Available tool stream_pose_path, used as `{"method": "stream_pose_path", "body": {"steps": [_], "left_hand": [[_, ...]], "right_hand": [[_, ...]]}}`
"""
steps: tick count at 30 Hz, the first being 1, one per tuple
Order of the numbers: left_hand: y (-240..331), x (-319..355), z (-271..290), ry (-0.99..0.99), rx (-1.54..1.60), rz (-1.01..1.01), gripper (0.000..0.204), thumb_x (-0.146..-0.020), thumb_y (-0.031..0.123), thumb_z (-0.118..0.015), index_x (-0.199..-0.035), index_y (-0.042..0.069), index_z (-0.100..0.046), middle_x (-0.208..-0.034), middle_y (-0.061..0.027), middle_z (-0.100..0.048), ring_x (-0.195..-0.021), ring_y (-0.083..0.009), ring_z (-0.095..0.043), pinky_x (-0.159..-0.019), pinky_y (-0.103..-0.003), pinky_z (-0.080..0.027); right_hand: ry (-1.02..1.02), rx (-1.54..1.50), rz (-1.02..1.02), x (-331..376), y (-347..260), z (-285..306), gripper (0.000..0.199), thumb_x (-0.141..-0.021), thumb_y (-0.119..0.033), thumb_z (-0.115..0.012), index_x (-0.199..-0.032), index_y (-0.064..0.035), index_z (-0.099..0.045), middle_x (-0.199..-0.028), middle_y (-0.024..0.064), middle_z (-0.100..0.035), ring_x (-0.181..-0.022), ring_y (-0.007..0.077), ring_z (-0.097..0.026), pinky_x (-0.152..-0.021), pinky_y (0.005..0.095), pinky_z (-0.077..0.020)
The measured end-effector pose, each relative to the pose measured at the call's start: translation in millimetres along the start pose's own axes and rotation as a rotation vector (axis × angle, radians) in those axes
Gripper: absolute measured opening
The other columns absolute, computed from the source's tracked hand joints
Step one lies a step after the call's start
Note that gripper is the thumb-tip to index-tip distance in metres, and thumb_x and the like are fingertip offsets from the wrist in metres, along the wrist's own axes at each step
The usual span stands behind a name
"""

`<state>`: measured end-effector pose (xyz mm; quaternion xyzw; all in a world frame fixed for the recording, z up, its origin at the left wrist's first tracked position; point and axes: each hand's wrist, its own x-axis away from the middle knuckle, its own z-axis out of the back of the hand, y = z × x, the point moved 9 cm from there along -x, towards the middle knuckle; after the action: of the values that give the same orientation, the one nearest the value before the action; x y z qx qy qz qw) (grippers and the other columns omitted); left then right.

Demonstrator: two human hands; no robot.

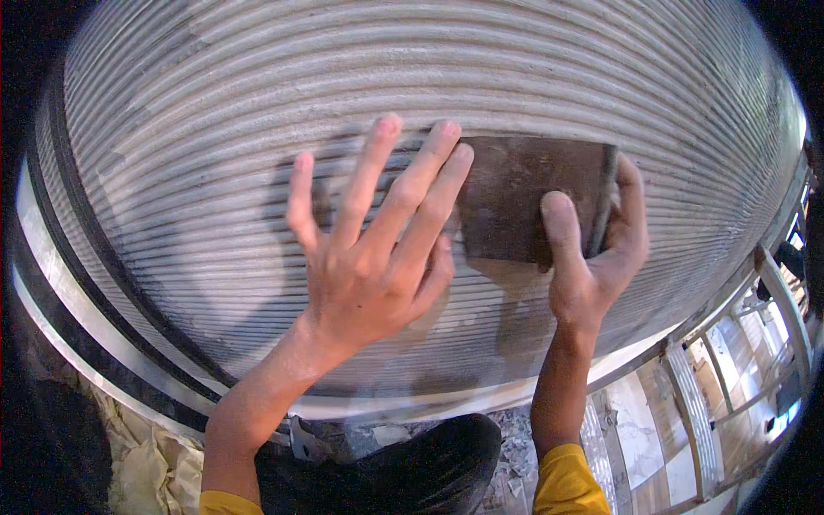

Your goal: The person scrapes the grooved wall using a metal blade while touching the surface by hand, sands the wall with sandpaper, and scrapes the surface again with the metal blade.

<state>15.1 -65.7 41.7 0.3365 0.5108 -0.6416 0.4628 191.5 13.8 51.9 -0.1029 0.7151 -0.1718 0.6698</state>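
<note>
A grey wall [215, 129] combed with close horizontal ridges fills most of the view. My right hand [592, 257] grips a flat rusty-brown metal trowel [524, 193], thumb across its face, held flat against the ridged surface. My left hand [378, 249] is raised in front of the wall just left of the trowel, fingers spread, holding nothing; its fingertips sit beside the blade's left edge. Both my forearms rise from the lower edge, with yellow sleeves at the elbows.
A pale band [77, 300] with dark stripes borders the ridged area at left and bottom. Crumpled beige sheeting [146, 463] lies lower left. My dark trouser knee [412, 472] is at bottom centre. Marble-look tiles [635, 421] and metal rails [772, 292] are at right.
</note>
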Motion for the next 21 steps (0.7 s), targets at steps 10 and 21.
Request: {"method": "stream_pose_path", "body": {"steps": [10, 21], "left_hand": [[11, -3, -7, -0.027, 0.263, 0.082, 0.073, -0.082, 0.024, -0.067, -0.151, 0.010, -0.047, -0.161, -0.0095, -0.041, -0.149, -0.0301, -0.036, -0.121, -0.057, -0.021], [24, 4, -7, -0.019, 0.061, -0.177, 0.052, -0.083, 0.021, -0.064, -0.134, 0.015, -0.064, -0.149, -0.0003, -0.054, -0.134, -0.0226, -0.048, -0.111, -0.047, -0.034]], "right_hand": [[0.471, -0.346, -0.104, 65, 30, 93, 0.048, -0.089, -0.006, -0.061, -0.133, 0.0081, -0.051, -0.138, 0.0209, -0.054, -0.126, 0.0285, -0.058, -0.099, 0.0365, -0.0536], [0.352, -0.206, -0.176, 37, 10, 58, 0.043, -0.089, -0.012, -0.075, -0.125, 0.0026, -0.058, -0.105, 0.0081, -0.066, -0.094, 0.0144, -0.063, -0.086, 0.0273, -0.0494]]}}
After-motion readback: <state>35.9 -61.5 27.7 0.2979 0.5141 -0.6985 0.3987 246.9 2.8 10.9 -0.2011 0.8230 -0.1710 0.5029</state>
